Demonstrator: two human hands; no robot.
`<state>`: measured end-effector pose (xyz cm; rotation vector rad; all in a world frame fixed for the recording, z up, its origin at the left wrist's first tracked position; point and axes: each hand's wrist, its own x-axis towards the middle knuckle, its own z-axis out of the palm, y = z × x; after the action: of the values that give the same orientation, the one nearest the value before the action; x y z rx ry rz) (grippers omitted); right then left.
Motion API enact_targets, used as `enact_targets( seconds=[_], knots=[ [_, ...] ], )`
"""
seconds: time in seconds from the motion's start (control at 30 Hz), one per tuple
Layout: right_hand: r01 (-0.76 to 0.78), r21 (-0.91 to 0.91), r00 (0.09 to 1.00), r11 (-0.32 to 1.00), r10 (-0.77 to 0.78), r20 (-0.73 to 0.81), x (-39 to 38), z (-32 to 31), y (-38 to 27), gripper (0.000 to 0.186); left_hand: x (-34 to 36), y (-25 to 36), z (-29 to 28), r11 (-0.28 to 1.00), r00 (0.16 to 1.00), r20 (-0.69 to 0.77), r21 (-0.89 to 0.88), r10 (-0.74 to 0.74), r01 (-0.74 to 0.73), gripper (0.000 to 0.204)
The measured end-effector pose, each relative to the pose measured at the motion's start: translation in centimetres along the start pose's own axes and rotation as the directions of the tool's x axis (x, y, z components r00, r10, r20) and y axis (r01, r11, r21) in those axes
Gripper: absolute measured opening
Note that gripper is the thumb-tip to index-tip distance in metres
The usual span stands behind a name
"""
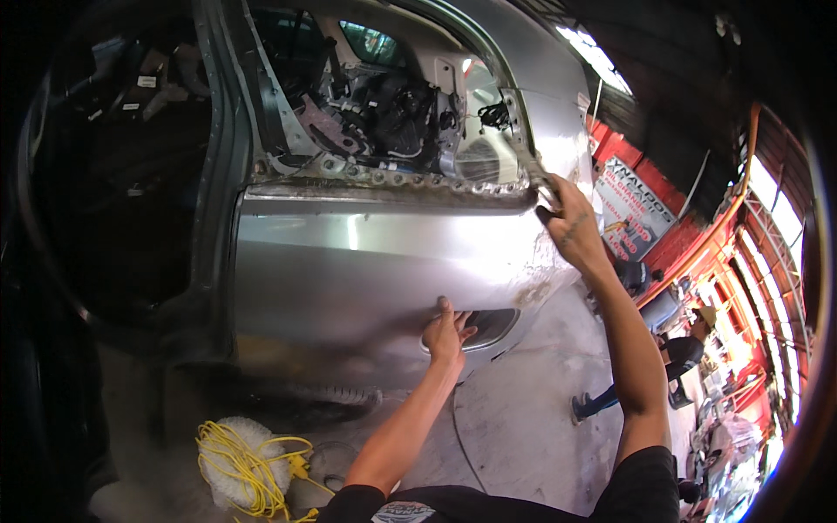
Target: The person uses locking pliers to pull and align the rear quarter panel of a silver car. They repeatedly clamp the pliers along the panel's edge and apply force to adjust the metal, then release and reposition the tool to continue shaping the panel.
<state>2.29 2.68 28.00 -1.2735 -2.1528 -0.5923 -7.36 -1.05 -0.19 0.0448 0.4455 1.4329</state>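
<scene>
While the left hand spreads, partly hidden, at the oval opening, the smooth silver metal panel gleams. Whether the curled right hand pinches something, one cannot tell.

1 l. hand & 1 r. hand are counted, 2 total. in front of both, 1 silver car body is seen, w/ 1 rounded opening at the l. hand. below-left of that hand, 1 bunched yellow cord & 1 fuzzy white bundle are noted; right of the r. hand, 1 lg. sign is spotted.
</scene>
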Motion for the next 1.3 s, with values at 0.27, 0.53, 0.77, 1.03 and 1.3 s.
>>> enact_targets(
  seconds=[0.27, 0.53, 0.77, 1.03, 1.3],
  knots=[
    [-0.566, 0.674, 0.707, 0.474, 0.7, 0.102, -8.6, 2.8, 10.7, 0.032, 0.5, -0.4, -0.3, 0.998, 0.999, -0.015, 0.038, 0.051, -0.051, 0.066],
    [-0.44, 0.378, 0.765, 0.815, 0.56, -0.317, -15.9, 8.6, 32.3, 0.033, 1.4, -1.2, -0.2, 0.983, 0.986, -0.048, 0.104, 0.157, -0.152, 0.06],
    [-0.528, 0.586, 0.71, 0.614, 0.699, -0.092, -16.9, 10.7, 37.0, 0.032, 1.9, -2.5, -0.8, 0.93, 0.929, -0.103, 0.144, 0.354, -0.338, 0.062],
    [-0.304, 0.766, 0.81, 0.566, 0.576, -0.105, -18.2, 13.7, 43.3, 0.021, 2.4, -4.8, 1.2, 0.856, 0.836, -0.186, 0.098, 0.517, -0.508, 0.057],
    [-0.323, 0.597, 0.817, 0.734, 0.535, -0.216, -17.6, 16.1, 50.4, 0.036, 2.9, -4.9, 2.1, 0.86, 0.837, -0.201, 0.072, 0.509, -0.506, 0.068]
  ],
)
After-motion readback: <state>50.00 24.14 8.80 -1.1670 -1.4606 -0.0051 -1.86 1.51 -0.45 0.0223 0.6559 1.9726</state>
